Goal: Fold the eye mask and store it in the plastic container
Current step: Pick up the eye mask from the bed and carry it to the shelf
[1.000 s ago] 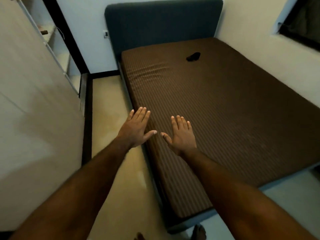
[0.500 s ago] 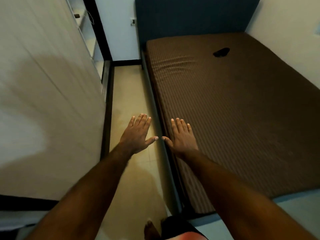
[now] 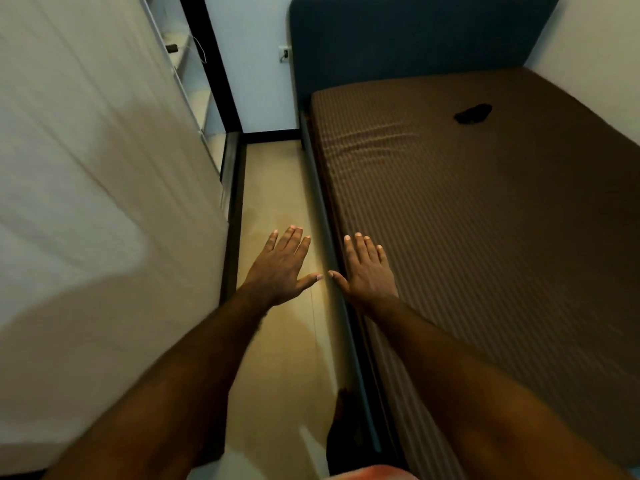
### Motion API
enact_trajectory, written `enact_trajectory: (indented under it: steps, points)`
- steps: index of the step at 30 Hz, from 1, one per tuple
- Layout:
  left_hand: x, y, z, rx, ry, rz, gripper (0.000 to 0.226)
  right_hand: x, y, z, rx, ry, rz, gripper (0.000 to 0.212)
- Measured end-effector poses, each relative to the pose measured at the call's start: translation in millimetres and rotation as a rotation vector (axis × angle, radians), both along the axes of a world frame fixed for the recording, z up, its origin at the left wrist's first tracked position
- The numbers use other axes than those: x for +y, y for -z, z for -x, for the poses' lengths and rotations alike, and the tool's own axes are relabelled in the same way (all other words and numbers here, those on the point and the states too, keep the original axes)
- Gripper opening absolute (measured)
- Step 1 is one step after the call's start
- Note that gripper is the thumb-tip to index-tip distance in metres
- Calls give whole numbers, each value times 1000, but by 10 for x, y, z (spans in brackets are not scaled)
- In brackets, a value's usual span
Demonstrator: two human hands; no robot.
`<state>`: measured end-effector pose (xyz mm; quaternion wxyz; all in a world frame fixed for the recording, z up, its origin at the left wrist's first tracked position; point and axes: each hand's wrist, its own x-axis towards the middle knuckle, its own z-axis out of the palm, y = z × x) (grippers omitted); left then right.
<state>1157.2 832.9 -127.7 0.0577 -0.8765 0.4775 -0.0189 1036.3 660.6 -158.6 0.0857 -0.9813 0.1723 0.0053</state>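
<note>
Nothing of the job is done yet, as far as I can judge from here. The small black eye mask (image 3: 473, 113) lies in a loose crumpled heap in the upper right of the frame, on the brown striped bed sheet (image 3: 485, 244). It sits not far below the dark blue padded headboard (image 3: 398, 39), with nothing touching it and no fold put into it.

Both hands are well apart from it, down in the lower middle of the frame. The left hand (image 3: 280, 268) hangs palm down with straight, slightly spread fingers over the pale tiled floor (image 3: 277, 188), in the strip between the bed and the white cupboard front (image 3: 86, 168) on the left. The right hand (image 3: 369, 271) is just as flat and empty, held over the near edge of the sheet beside the dark bed rail (image 3: 322, 209). I cannot tell whether it rests on the cloth or hovers above it. The two thumbs point at each other, close but not touching.

I see no plastic container anywhere in view. So everything is left to do: reaching up the bed for the mask, picking it up, folding it, finding the container and putting the mask inside.
</note>
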Motion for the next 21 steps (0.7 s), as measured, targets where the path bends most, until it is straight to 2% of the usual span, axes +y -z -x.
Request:
enact_trajectory:
  steps: [8,21]
  points:
    - [-753,-147,-999,-4,-8,16,96,-626,-77,-1055,-70,-3,-24,85]
    - [-1052,93,-2884,31,-90,41,101,-1099,58,-3018,-55,-44,-48,84]
